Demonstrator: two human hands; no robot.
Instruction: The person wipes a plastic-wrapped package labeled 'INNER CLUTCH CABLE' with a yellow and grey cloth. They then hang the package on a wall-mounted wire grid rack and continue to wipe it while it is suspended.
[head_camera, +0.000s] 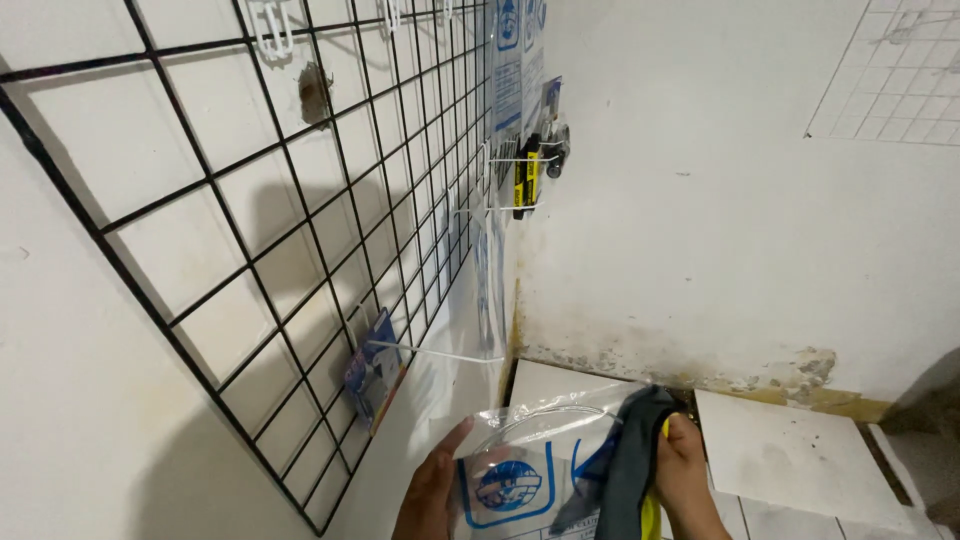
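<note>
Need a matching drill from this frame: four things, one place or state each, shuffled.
Things:
1. wire grid
2. clear packet
3. grey cloth
4. yellow-black packs

Places or states:
A. hanging on a white hook up the wall
B. under the right hand
C. fixed to the left wall, black
D. gripped at its left edge by the left hand

Pairs: 1-C, 2-D, 3-B, 4-A
</note>
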